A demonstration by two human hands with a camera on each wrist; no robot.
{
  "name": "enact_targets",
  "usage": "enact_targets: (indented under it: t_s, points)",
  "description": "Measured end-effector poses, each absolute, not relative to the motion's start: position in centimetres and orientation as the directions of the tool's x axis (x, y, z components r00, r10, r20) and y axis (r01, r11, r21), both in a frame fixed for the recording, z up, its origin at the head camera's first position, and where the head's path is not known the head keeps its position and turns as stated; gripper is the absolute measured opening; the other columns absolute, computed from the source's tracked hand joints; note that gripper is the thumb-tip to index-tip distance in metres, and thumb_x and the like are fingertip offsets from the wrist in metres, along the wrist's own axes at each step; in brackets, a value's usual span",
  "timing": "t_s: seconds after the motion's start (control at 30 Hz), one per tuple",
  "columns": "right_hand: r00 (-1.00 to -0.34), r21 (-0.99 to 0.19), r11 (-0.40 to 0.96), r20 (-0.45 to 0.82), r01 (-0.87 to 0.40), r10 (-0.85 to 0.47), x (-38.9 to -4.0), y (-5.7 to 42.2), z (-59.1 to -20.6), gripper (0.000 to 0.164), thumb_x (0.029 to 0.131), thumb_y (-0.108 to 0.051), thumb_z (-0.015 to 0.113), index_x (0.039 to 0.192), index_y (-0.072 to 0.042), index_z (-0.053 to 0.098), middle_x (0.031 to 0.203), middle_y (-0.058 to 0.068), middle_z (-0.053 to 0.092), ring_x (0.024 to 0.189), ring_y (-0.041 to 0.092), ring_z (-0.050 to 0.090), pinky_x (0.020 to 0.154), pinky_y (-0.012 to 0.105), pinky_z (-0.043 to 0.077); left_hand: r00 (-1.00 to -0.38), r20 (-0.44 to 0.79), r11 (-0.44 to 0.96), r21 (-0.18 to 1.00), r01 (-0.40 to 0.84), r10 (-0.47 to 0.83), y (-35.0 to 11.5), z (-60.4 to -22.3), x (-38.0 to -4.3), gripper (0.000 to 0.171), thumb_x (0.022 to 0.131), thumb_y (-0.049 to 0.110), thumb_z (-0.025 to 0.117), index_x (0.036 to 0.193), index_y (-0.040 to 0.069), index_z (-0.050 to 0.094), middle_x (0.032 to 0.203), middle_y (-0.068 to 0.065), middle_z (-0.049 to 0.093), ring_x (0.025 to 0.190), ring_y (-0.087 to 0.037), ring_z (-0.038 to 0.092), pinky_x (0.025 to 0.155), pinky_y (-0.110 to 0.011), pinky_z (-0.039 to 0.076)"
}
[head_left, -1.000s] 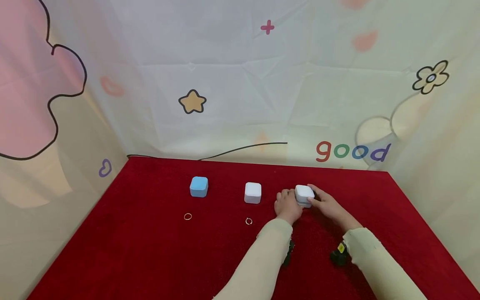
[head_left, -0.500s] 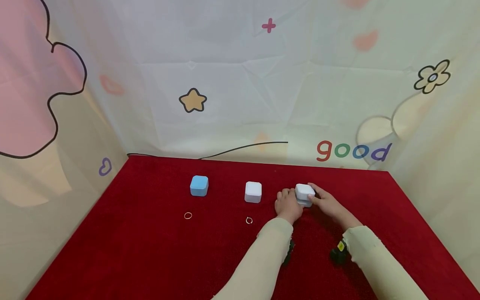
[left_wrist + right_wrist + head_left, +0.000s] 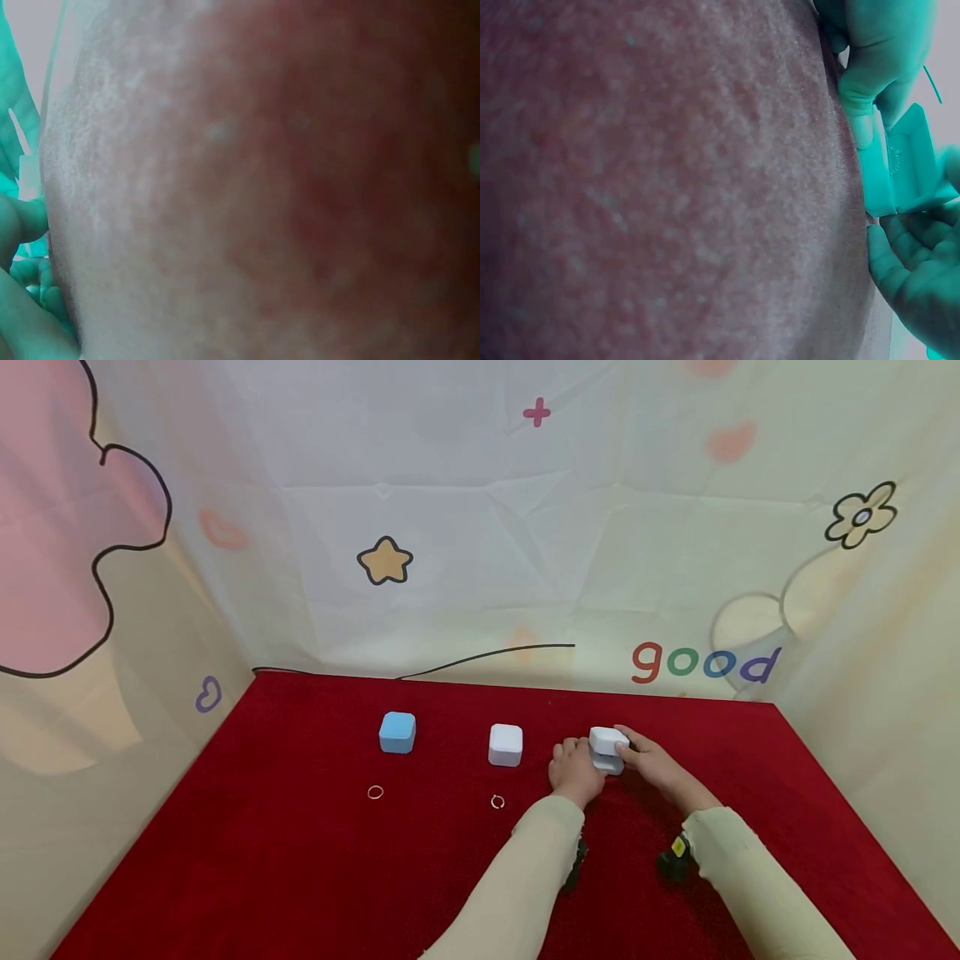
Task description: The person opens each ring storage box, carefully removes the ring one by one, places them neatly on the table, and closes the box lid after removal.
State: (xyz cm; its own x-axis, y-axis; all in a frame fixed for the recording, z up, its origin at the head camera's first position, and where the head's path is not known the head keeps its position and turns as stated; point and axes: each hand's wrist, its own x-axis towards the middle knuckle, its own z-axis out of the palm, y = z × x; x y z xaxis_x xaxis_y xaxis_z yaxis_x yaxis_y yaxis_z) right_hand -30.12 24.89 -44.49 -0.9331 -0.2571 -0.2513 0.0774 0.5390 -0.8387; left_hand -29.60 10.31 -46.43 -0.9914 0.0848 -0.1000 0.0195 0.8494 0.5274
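Observation:
A small white jewelry box (image 3: 608,740) stands between my two hands at the right of the table in the head view. My left hand (image 3: 576,771) grips its lower part (image 3: 608,765) from the left. On the other side, my right hand (image 3: 654,766) pinches the lid, which is tilted up with a gap below it. The right wrist view shows the parted box (image 3: 913,161) with fingers around it; its contents cannot be made out. Skin close to the lens fills most of the left wrist view.
A closed white box (image 3: 506,745) and a light blue box (image 3: 397,732) stand in a row to the left. A thin ring (image 3: 376,792) lies in front of the blue one, another ring (image 3: 497,802) before the white one. Red cloth (image 3: 315,860) covers the table; a printed curtain (image 3: 465,527) hangs behind.
The lid of the white jewelry box has risen under my right hand, and the gap above the base has widened. My left hand has stayed in place.

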Motion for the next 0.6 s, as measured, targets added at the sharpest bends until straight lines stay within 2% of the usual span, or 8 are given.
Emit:
enact_targets:
  t_s: [0.6]
  points:
    - [-0.931,-0.836,0.537,-0.276,0.111,-0.238,-30.34,24.96,-44.04,0.061,0.112,-0.024,0.034,0.16,0.006,0.014,0.156,0.035,0.029,0.137,0.049,0.038,0.118,0.062,0.037,-0.991,-0.112,0.836,0.548,0.004,0.078,10.46,-46.74,-29.98,0.052,0.093,0.03,0.074,0.139,0.013,0.059,0.132,-0.002,0.058,0.111,-0.016,0.048,0.094,-0.027,0.048]
